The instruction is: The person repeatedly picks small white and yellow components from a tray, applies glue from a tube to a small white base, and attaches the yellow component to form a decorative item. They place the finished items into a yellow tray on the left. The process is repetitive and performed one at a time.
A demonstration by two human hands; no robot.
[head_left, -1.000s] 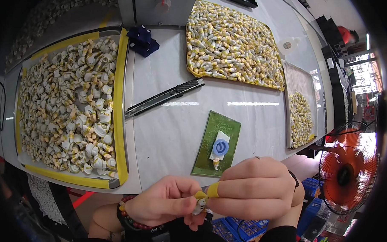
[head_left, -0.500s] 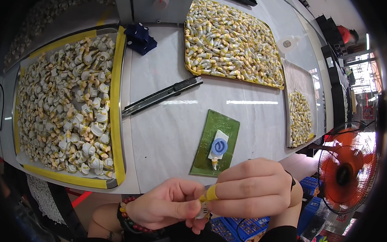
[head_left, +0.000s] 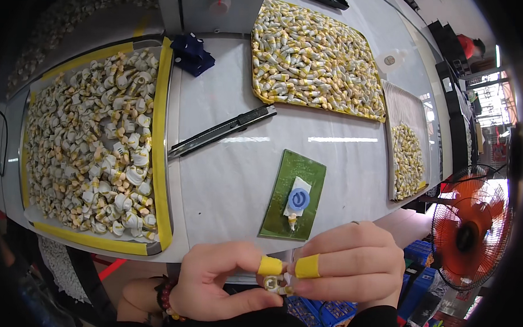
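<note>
Close to the table's near edge, my left hand (head_left: pixel 226 280) pinches a small white plastic part with yellow on it (head_left: pixel 272 284) between thumb and forefinger. My right hand (head_left: pixel 353 265) meets it from the other side, its fingertips closed on the same little part; whether they grip a second piece is hidden. Yellow tape wraps a finger on each hand. Just beyond my hands lies a green board (head_left: pixel 310 171), carrying a white pad, a blue round piece (head_left: pixel 299 199) and one small white-and-yellow cone-shaped part (head_left: pixel 292 222).
To the left is a yellow-edged tray (head_left: pixel 164 177) heaped with white-and-yellow parts. A black utility knife (head_left: pixel 222 130) lies beside it. Farther back are a tray of cone-shaped parts (head_left: pixel 317 61), a smaller tray (head_left: pixel 399 99) and dark blue cloth pieces (head_left: pixel 191 54). An orange fan (head_left: pixel 466 234) stands right.
My hands have turned: the left forefinger now lies over the top, showing its yellow tape, and the small part has rolled to show its hollow side. The right hand shifted slightly right.
</note>
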